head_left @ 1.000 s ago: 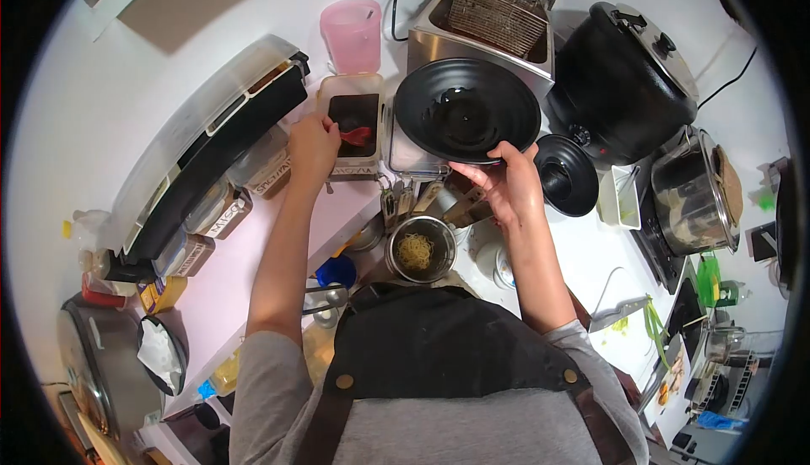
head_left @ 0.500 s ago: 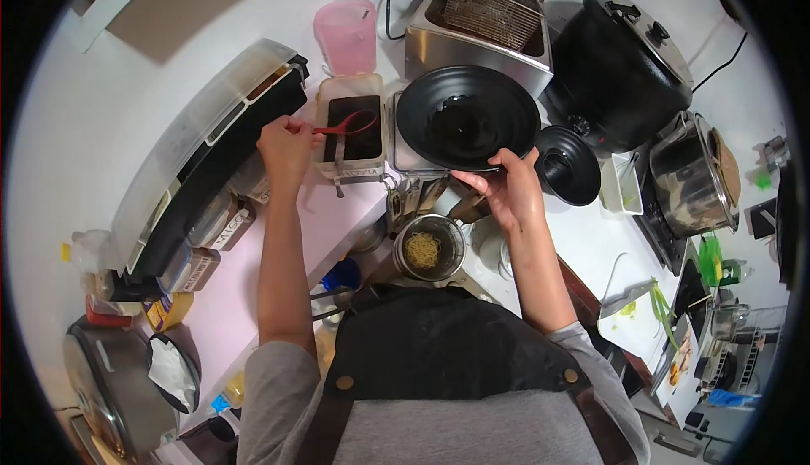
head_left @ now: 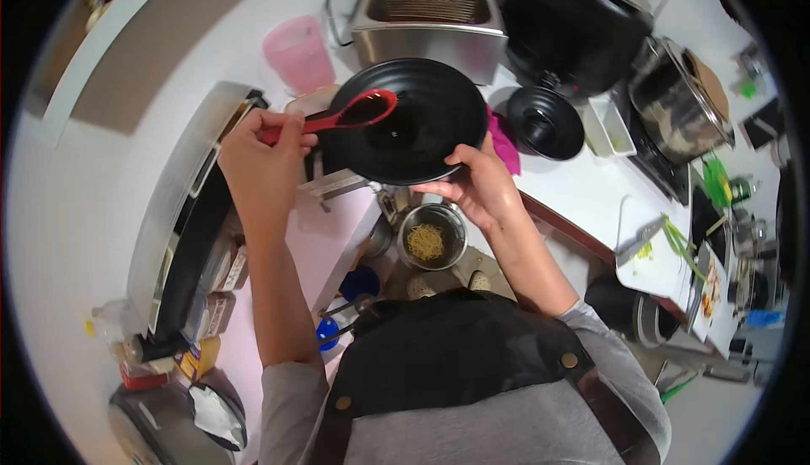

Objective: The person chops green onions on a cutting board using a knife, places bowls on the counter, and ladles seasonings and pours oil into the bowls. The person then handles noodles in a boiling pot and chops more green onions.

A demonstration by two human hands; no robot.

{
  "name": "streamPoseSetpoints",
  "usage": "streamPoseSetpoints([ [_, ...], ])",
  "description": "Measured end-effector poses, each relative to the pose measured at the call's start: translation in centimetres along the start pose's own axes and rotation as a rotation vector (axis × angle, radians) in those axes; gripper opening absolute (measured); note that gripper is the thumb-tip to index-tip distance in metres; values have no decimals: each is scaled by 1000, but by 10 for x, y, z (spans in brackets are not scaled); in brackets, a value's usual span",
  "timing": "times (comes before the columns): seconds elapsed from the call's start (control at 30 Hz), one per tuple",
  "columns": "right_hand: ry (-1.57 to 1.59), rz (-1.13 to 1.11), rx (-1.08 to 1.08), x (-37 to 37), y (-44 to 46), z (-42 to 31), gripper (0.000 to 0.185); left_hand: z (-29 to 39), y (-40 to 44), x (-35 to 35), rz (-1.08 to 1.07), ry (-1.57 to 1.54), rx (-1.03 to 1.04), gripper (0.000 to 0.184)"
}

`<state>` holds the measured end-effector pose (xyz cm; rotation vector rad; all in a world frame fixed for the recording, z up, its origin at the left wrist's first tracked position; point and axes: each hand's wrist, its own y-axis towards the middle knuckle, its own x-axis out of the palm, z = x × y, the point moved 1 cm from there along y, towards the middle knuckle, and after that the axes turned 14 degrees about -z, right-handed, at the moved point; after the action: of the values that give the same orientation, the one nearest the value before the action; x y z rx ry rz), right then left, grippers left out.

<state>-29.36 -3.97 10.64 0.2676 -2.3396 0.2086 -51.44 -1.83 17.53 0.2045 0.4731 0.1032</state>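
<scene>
Your left hand grips a red spoon by its handle, fingers closed on it, and the spoon's bowl, with dark liquid in it, is over the wide black bowl. Your right hand holds that black bowl by its near rim, thumb on the edge and fingers beneath. Below it you have a metal strainer with noodles inside; a smaller black bowl sits on the white table.
</scene>
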Motion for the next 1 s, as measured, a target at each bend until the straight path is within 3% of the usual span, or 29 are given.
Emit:
streamPoseSetpoints([
  [0.17,93,-63,-57,-37,-42,-26,70,42,-32,72,-196,153,58,15],
  [0.27,44,17,-110,-62,-84,-54,71,58,-37,105,-224,267,353,17],
  [0.3,21,66,-144,-69,-101,-63,72,68,-34,111,-263,122,237,19],
  [0.33,-3,108,-172,-77,-116,-71,72,69,-25,120,-265,88,271,20],
  [0.4,-42,234,-185,-105,-148,-84,72,55,8,135,-251,32,334,21],
  [0.47,-138,378,-205,-125,-179,-95,70,-10,54,161,-396,220,386,25],
  [0.53,-144,473,-234,-151,-205,-102,67,-62,77,189,-626,487,189,35],
  [0.63,-144,516,-242,-191,-234,-105,64,-74,70,226,-571,780,-76,38],
  [0.77,-132,533,-277,-218,-245,-103,63,-101,81,248,-465,957,-113,32],
  [0.93,-54,506,-289,-246,-237,-91,61,-55,73,239,-243,1002,-73,25],
  [1.0,-39,504,-282,-258,-236,-86,62,-49,81,219,-313,961,-121,24],
])
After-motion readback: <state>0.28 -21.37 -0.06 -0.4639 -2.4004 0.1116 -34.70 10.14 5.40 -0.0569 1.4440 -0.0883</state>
